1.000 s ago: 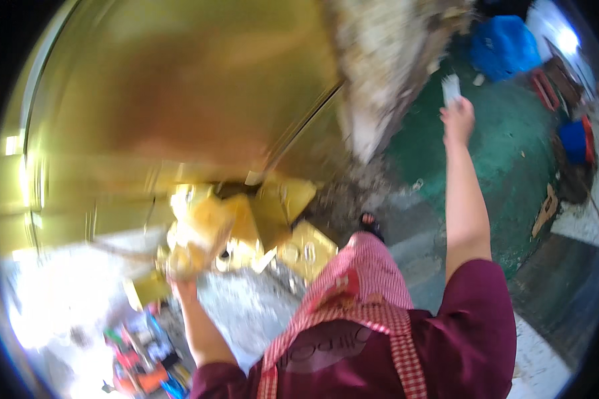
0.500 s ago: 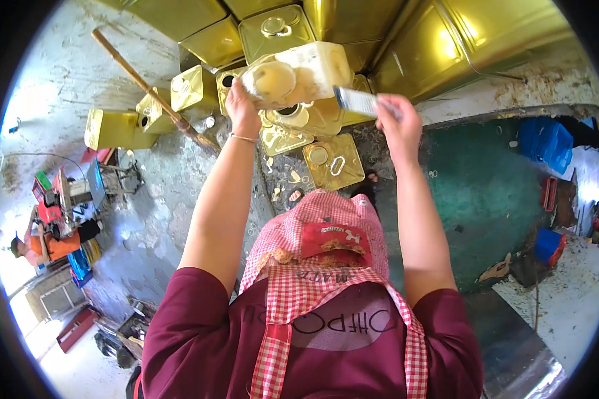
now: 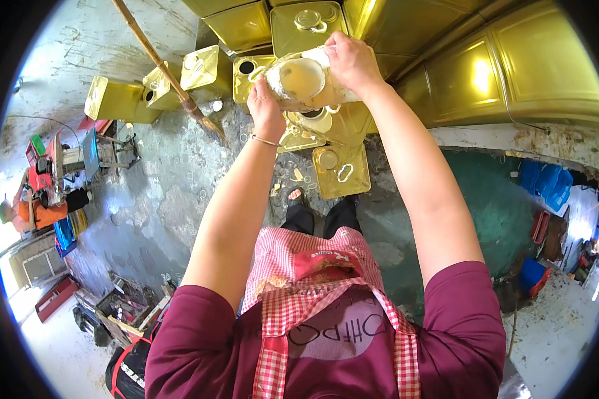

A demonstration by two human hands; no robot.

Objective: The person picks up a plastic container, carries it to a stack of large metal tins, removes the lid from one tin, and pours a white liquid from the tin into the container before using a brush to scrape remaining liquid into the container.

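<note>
My left hand (image 3: 266, 110) grips the left end of a whitish plastic jug (image 3: 287, 96) lying on its side, held up above several gold metal cans. A cut opening in its upper side shows a cream-coloured substance (image 3: 301, 78) inside. My right hand (image 3: 354, 63) is closed at the jug's far right edge, its fingers bent over the rim. The flat, pale tool seen in it earlier is now almost wholly hidden by the hand and the jug. Below the jug stands a square gold can (image 3: 353, 183) with a round cap and a white handle.
Larger gold cans (image 3: 546, 66) line the right and far side, above a pale ledge (image 3: 512, 136). A wooden-handled broom (image 3: 154, 56) leans at the left beside smaller cans (image 3: 199, 70). Blue crates (image 3: 546, 183) stand at right. Another person in orange (image 3: 46, 214) sits at far left.
My right hand has swung left and away from me, from beside the jug onto its far edge. The tool has gone out of sight. My left hand still holds the jug.
</note>
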